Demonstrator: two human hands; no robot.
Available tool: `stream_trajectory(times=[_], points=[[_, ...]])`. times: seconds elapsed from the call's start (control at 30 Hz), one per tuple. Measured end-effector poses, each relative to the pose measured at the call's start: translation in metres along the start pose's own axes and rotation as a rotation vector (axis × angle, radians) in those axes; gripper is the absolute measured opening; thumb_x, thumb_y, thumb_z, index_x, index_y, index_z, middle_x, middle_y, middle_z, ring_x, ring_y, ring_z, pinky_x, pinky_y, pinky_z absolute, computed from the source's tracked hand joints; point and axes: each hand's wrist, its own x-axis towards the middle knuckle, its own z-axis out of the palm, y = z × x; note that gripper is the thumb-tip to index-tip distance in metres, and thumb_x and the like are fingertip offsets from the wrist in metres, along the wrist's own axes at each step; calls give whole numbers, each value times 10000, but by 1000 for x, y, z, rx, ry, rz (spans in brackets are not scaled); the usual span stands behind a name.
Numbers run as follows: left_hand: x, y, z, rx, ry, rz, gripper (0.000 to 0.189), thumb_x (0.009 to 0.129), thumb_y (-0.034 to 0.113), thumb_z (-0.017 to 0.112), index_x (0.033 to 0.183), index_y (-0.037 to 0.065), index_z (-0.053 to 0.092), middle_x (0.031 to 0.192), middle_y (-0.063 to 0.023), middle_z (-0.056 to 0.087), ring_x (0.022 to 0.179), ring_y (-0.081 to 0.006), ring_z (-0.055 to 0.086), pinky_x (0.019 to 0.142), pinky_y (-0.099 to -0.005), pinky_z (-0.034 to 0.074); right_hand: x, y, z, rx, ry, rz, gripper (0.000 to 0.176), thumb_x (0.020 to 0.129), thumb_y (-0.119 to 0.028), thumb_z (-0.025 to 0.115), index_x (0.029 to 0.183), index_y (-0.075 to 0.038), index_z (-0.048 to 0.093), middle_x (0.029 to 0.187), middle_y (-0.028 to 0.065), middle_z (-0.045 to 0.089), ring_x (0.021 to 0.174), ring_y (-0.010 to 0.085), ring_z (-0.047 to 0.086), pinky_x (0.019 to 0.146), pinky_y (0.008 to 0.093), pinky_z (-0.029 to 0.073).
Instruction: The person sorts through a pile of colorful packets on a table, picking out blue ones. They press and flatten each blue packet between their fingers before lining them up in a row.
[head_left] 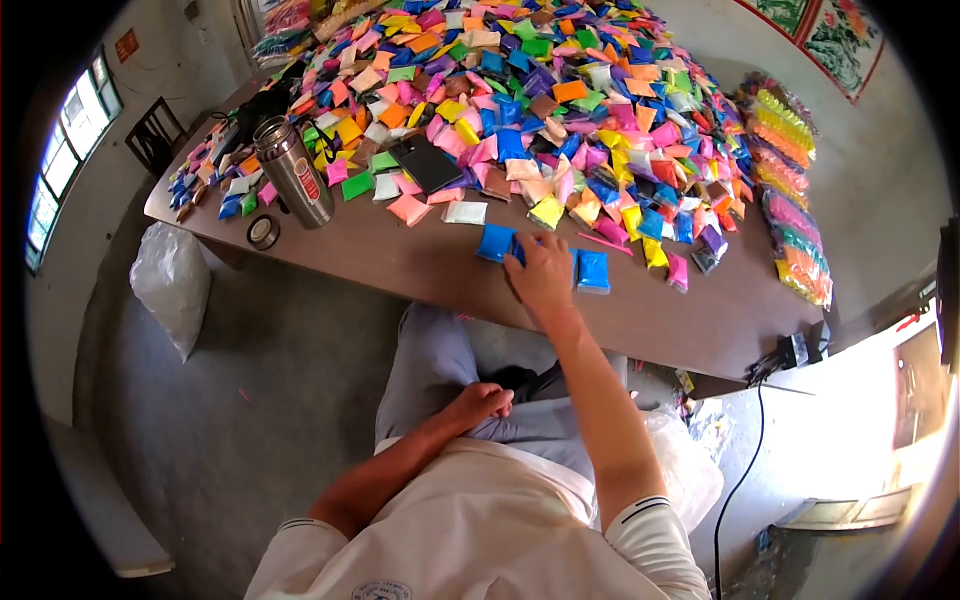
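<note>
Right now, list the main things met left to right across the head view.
Translucent white plastic bag, silver cylindrical metal bottle, flat black rectangular device, square blue plastic packet, bare right hand, second square blue packet, small pink plastic packet.

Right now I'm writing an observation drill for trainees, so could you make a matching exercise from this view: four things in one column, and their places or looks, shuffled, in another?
Column one
1. Left hand
2. Right hand
3. Steel bottle
4. Black phone

Column two
A. Flat, lying by the front of the packet pile
B. At the blue packets
C. Silver, with a red label
D. Over the grey trousers

Pairs: 1-D, 2-B, 3-C, 4-A
</note>
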Motion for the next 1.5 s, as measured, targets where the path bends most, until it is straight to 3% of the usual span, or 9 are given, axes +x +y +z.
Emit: stream_trajectory(times=[0.33,0.57,0.63,0.83,0.93,1.13,1.27,1.4,1.5], points=[[-1,3,1,-4,32,10,341,896,291,491,800,-24,579,715,-59,594,673,-116,552,671,-236,456,-6,-28,17,-82,10,8,180,678,-207,656,804,-91,601,865,134,497,838,308,473,672,413,377],[0,-1,-2,1,20,-33,328,911,282,479,848,-24,580,774,-75,599,724,-125,569,709,-250,475,0,-30,14,-15,91,-7,171,681,-178,648,811,-79,598,936,135,513,884,303,480,723,410,382],[-1,-2,-1,-17,8,-32,323,915,275,476,851,-24,578,776,-75,596,727,-123,568,711,-249,476,8,-34,13,33,131,-136,263,680,-164,653,928,-84,613,962,103,560,921,288,507,762,395,399],[-1,-6,-3,-12,-27,22,355,922,325,471,879,-12,574,803,-72,590,752,-123,565,718,-249,475,34,-49,43,135,-54,-400,251,730,-227,627,938,-86,618,909,97,583,915,275,526,793,391,392],[-5,-2,-2,-39,11,38,378,911,346,484,848,-14,580,757,-58,593,709,-112,545,685,-243,452,43,-59,52,-26,-350,-308,307,782,-332,572,941,-77,634,952,102,604,972,273,527,872,396,360],[-9,2,-3,-29,25,53,402,909,370,483,854,-15,581,767,-59,597,716,-112,553,684,-236,455,67,-42,44,-183,-429,-173,425,808,-443,492,917,-69,661,1003,131,624,1100,270,487,975,415,283],[-9,3,-3,-35,18,57,388,909,364,484,846,-7,583,764,-55,598,702,-111,553,679,-235,457,62,-12,37,-228,-290,-186,367,798,-392,517,856,-62,667,945,131,636,1019,271,541,933,414,339],[-4,-6,-5,-79,28,42,387,905,368,486,833,1,588,754,-54,600,691,-107,550,676,-237,456,44,16,-10,-61,-80,-97,143,719,-184,576,719,-52,633,855,130,626,826,286,585,705,401,437],[-5,-3,-3,-44,31,57,393,894,379,495,807,10,597,731,-46,602,679,-103,547,660,-233,450,13,39,-43,-92,-76,15,149,730,-146,577,810,-33,632,907,129,622,903,291,572,778,404,421]])
